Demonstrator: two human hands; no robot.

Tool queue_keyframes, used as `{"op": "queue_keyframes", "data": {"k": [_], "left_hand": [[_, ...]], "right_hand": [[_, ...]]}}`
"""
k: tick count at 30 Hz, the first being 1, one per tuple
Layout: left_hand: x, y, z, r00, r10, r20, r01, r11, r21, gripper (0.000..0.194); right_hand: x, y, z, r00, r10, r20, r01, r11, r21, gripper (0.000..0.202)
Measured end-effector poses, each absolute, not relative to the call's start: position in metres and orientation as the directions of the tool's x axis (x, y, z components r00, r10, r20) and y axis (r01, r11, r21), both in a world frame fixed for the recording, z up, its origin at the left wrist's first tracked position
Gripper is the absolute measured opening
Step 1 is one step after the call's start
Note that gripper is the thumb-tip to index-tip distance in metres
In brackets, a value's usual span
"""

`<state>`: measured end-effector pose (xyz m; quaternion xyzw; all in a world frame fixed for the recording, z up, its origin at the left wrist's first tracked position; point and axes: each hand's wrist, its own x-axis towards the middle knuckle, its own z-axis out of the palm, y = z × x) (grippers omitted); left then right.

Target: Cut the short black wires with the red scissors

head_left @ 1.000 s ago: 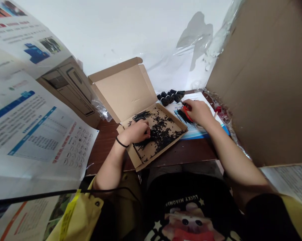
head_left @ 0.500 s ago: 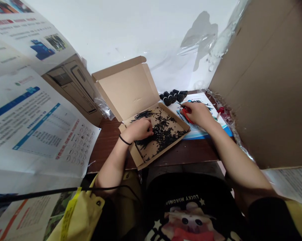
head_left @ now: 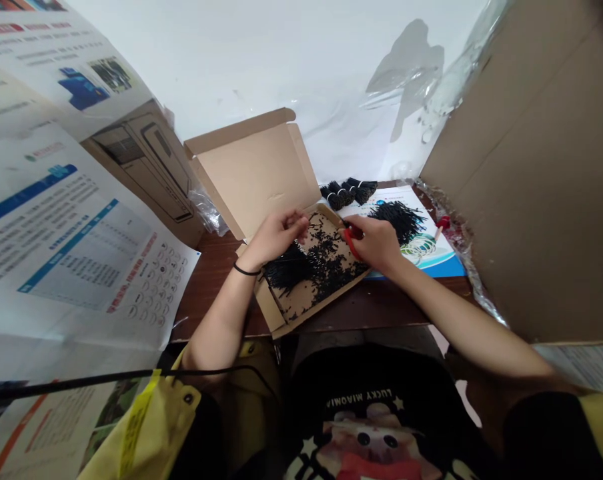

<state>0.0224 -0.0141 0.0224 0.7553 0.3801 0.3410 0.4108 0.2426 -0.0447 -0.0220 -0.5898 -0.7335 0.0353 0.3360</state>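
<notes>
My left hand (head_left: 277, 235) is above the left part of an open shallow cardboard box (head_left: 254, 179), thumb and fingers pinched together. What sits at its fingertips is too small to make out. Below it lies a heap of thin black wires (head_left: 290, 268) in the box. Many short black offcuts (head_left: 331, 260) are scattered over the box floor to the right. My right hand (head_left: 377, 243) is closed around a red-handled cutting tool (head_left: 351, 243) at the box's right edge, its dark tip pointing toward my left hand. The blades are mostly hidden.
Behind the box lie tied black wire bundles (head_left: 349, 192). A loose pile of black wires (head_left: 399, 220) and pale rubber bands (head_left: 420, 248) rest on a printed sheet (head_left: 444, 261) at right. Cardboard (head_left: 541, 173) stands to the right, a white wall behind, printed posters (head_left: 81, 253) left.
My left hand has lifted from the heap of wires and moved slightly up. My right hand has moved left and down toward it with the cutting tool, uncovering the pile on the sheet.
</notes>
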Motion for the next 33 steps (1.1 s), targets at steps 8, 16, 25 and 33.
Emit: {"op": "queue_keyframes", "data": {"k": [8,16,25,33], "left_hand": [[0.039,0.000,0.030,0.502,0.862,0.067,0.265,-0.228,0.937,0.015],[0.053,0.006,0.051,0.592,0.797,-0.118,0.282,-0.068,0.957,0.014],[0.046,-0.003,0.024,0.559,0.826,-0.069,0.215,-0.064,0.974,0.018],[0.042,-0.013,0.026,0.489,0.833,0.259,-0.111,-0.235,0.966,0.031]], "right_hand": [[0.229,-0.034,-0.007,-0.145,0.815,0.561,0.680,0.494,-0.542,0.032],[0.230,-0.021,-0.007,-0.183,0.868,0.461,0.274,0.495,-0.824,0.025],[0.231,-0.026,-0.024,-0.237,0.867,0.437,0.252,0.490,-0.835,0.027],[0.230,-0.029,-0.016,-0.143,0.937,0.319,-0.063,0.313,-0.947,0.024]]}}
